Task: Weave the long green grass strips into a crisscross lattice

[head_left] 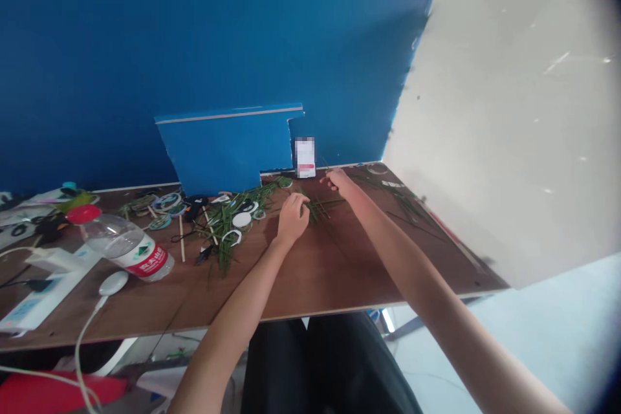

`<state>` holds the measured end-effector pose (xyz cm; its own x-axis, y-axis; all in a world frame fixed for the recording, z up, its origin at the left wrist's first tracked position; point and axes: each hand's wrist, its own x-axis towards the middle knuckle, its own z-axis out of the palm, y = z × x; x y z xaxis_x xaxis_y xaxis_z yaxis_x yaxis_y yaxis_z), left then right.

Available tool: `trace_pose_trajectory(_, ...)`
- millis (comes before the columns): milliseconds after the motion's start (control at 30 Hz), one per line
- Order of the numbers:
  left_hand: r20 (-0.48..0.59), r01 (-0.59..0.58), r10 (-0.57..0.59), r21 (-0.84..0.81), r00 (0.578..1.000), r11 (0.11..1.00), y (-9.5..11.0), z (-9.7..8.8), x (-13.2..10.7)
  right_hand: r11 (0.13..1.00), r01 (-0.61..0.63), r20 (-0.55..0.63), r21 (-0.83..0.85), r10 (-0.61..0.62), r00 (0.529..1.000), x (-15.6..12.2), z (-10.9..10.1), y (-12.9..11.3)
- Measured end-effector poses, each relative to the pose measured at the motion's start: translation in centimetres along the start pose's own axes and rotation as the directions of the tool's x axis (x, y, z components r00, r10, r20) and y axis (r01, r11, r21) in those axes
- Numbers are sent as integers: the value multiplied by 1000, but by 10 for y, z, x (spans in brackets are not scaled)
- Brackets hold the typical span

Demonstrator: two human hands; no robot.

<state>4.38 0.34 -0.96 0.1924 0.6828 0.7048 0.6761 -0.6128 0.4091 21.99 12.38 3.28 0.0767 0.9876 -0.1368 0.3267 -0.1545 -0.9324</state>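
My right hand (337, 182) is closed in a pinch over the back of the table, and a thin green strand (325, 165) sticks up from its fingertips. My left hand (293, 216) is curled just above the tabletop, nearer to me. Thin green grass-like blades (317, 208) fan out to the right of its fingers; whether the fingers grip any is hidden. Further left lies a tangled heap of the same green blades (226, 233), with white round pieces (241, 219) among them. A phone (305, 158) with a lit screen leans upright behind the hands.
A water bottle (123, 246) with a red cap tilts at the left, beside a power strip (41, 297) and a white round charger (113, 283). Wound rings (167, 202) lie behind it. Blue panels (228, 149) close the back; a pale board (485, 129) rises at the right.
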Motion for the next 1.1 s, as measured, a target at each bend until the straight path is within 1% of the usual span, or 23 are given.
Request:
trace_pose_trajectory(167, -9, 2, -2, 6, 1000, 1000, -1, 0, 0, 969, 73, -73, -237, -93, 993, 9, -20, 5)
trace_pose_trajectory(267, -11, 0, 0, 8, 1000, 1000, -1, 0, -1, 925, 84, -105, -370, -131, 986, 11, -36, 6)
trace_pose_trajectory(333, -7, 1, -1, 16, 1000, 1000, -1, 0, -1, 880, 89, -119, -466, -162, 980, 12, -47, 8)
trace_pose_trajectory(400, 0, 4, -4, 28, 1000, 1000, -2, 0, -1, 682, 137, -63, -718, -260, 964, 12, -58, 12)
trace_pose_trajectory(433, 4, 5, -5, 35, 1000, 999, -2, 0, -1, 585, 177, -20, -792, -314, 949, 12, -63, 14)
trace_pose_trajectory(467, 9, 4, -4, 42, 1000, 999, -2, 1, -1, 514, 207, 13, -832, -356, 934, 11, -67, 17)
trace_pose_trajectory(533, 18, -2, 1, 53, 1000, 999, -3, 1, -1, 467, 243, 41, -850, -402, 915, 10, -71, 22)
trace_pose_trajectory(633, 27, -8, 7, 57, 1000, 998, -2, 2, -2, 463, 275, 43, -843, -451, 891, 7, -72, 29)
trace_pose_trajectory(767, 25, 0, -1, 59, 1000, 998, -1, 1, -3, 500, 252, 4, -829, -445, 895, 4, -70, 36)
trace_pose_trajectory(833, 22, 3, -4, 55, 1000, 998, -1, 2, -3, 494, 251, 0, -832, -452, 892, 3, -69, 40)
trace_pose_trajectory(967, 35, 1, -2, 37, 999, 999, 0, 4, -4, 471, 318, 60, -823, -485, 873, 1, -70, 46)
trace_pose_trajectory(1033, 42, 2, -4, 40, 999, 999, 0, 5, -5, 491, 334, 77, -805, -471, 879, -2, -70, 48)
trace_pose_trajectory(1100, 34, 15, -17, 54, 999, 998, -1, 5, -5, 504, 310, 77, -806, -431, 899, -5, -70, 51)
